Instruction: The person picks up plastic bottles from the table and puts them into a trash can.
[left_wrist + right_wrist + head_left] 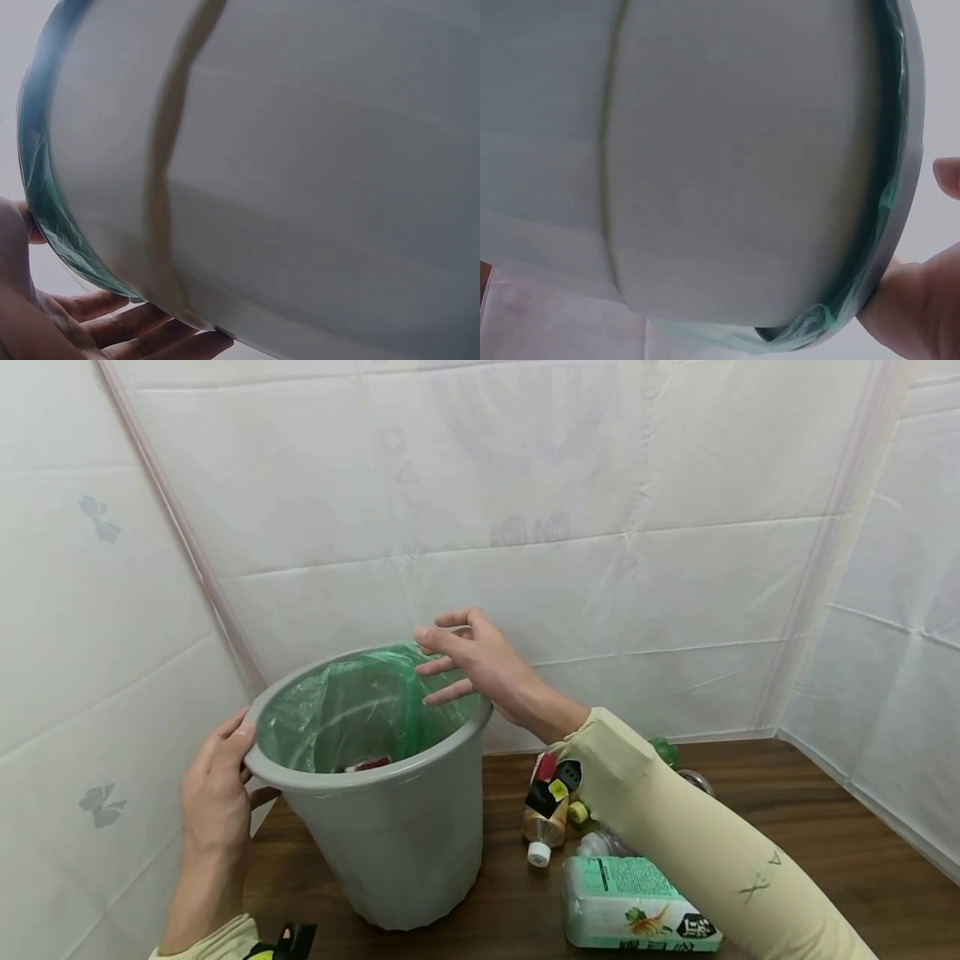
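A grey trash bin lined with a thin green plastic bag stands on the wooden table. At the bin's left rim my left hand grips the edge, with thumb and fingers around it. In the left wrist view, several fingers lie against the outside of the wall. My right hand hovers by the far right rim, fingers loosely spread and holding nothing. Whether its heel touches the rim, I cannot tell. A small red item shows inside the bin, mostly hidden by the near rim.
Right of the bin lies a bottle with a white cap. A green-and-white plastic package lies nearer me. Other bottles, one with a yellow cap, are partly covered by my right sleeve. White sheeting walls the table at back and sides.
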Available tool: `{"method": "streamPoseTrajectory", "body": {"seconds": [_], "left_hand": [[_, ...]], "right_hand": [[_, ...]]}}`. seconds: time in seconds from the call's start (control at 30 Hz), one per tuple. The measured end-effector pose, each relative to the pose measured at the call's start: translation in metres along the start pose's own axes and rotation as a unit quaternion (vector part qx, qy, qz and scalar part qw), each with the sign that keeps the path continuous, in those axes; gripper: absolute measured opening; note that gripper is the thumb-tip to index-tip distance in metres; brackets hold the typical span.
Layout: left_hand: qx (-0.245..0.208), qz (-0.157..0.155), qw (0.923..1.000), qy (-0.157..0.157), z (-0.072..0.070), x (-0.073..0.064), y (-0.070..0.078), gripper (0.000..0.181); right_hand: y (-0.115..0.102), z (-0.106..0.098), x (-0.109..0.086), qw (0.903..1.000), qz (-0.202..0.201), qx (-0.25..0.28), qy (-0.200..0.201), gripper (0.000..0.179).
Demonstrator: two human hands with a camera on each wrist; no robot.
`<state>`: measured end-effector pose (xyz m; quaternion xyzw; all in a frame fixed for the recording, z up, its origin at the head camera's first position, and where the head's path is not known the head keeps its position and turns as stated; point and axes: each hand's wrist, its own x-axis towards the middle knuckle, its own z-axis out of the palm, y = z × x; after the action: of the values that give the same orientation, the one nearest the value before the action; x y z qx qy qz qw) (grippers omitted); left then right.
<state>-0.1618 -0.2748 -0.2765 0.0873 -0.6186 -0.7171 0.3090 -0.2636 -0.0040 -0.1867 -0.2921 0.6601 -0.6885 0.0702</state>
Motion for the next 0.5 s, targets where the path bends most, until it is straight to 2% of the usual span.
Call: {"method": "streamPoseTrajectory", "body": {"seconds": [0.23, 0.5], "left_hand": [[0.000, 0.000, 1.0000, 0.003, 0.000, -0.001, 0.001, 0.040], [-0.002, 0.006, 1.0000, 0.001, -0.001, 0.000, 0.000, 0.038]], "right_hand": [[-0.001, -0.010, -0.005, 0.9995, -0.013, 0.027, 0.011, 0.047], [-0.003, -0.026, -0.018, 0.9992, -0.029, 0.012, 0.024, 0.047]]}}
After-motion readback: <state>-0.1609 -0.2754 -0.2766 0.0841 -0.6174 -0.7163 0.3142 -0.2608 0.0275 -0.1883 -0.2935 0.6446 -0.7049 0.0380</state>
